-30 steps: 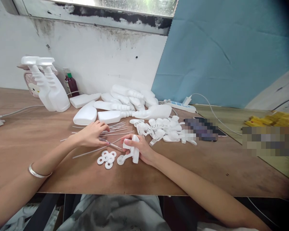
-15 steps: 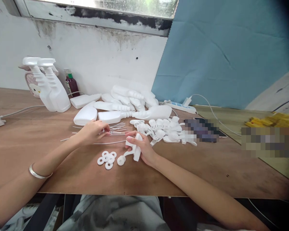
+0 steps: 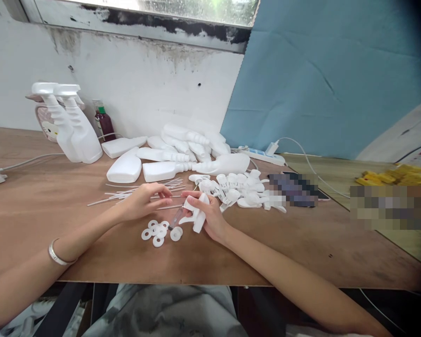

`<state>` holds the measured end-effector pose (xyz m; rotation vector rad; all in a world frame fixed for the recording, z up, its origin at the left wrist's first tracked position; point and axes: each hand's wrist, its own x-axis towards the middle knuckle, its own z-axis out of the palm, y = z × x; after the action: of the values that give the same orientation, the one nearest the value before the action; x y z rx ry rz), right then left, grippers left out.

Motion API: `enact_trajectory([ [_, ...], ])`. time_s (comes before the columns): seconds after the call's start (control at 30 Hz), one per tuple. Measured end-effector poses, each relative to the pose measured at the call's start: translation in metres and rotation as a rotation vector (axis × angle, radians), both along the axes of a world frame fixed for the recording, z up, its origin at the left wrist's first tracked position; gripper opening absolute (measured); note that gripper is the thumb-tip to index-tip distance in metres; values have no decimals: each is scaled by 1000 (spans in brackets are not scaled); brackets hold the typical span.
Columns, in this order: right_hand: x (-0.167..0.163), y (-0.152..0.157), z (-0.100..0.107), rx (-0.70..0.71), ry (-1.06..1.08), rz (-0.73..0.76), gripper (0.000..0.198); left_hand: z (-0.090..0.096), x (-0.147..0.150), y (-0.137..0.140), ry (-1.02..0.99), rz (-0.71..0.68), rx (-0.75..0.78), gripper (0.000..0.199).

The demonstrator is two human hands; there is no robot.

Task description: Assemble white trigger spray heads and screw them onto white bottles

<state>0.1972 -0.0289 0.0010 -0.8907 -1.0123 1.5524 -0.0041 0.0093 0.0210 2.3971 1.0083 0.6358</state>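
My right hand (image 3: 210, 215) is wrapped round a white spray trigger head (image 3: 199, 216), whose lever points left. From beneath its fingers a thin translucent piece with a dark end (image 3: 176, 219) sticks out down to the left; it is blurred, and I cannot tell what it is. Just left of it, my left hand (image 3: 149, 200) has thumb and fingers apart, with nothing visible between them. Several white ring washers (image 3: 157, 231) lie below that hand. A white round cap-like piece (image 3: 176, 233) sits under the trigger head. Thin white tubes (image 3: 107, 200) are spread behind my left hand.
White empty-looking bottles (image 3: 161, 171) are piled at the back, with two assembled spray bottles (image 3: 80, 133) standing left. More trigger heads (image 3: 240, 185) lie heaped right of my hands. Beyond them are a phone (image 3: 294, 187) and a power strip (image 3: 263, 155) with a cable.
My left hand has opened and let go of the thin piece it was pinching. That piece now slants down from my right hand, which still holds the trigger head.
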Motion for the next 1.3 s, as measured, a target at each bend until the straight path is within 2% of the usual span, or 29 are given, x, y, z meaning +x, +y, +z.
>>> enact_trajectory([
  [0.1,2,3,0,-10,50,-90,31,3,-13,13,142,152,107,52],
  [0.2,2,4,0,14,69,-101,30,-1,-23,24,351,245,147,71],
  [0.37,2,2,1,41,64,-68,30,-10,-29,26,521,246,123,84],
  [0.53,2,2,1,43,60,-57,29,-9,-30,22,608,175,55,99],
  [0.6,2,2,1,42,61,-60,29,-6,-29,22,629,162,52,95],
  [0.67,2,2,1,43,63,-60,29,-3,-29,21,622,149,67,83],
  [0.8,2,2,1,38,65,-53,29,5,-26,19,622,165,72,42],
  [0.9,1,2,2,33,61,-55,29,10,-25,17,701,229,42,22],
  [1.07,1,2,2,28,57,-49,29,12,-28,17,797,231,-20,14],
  [1.3,1,1,1,10,43,-48,31,6,-25,9,801,188,55,10],
])
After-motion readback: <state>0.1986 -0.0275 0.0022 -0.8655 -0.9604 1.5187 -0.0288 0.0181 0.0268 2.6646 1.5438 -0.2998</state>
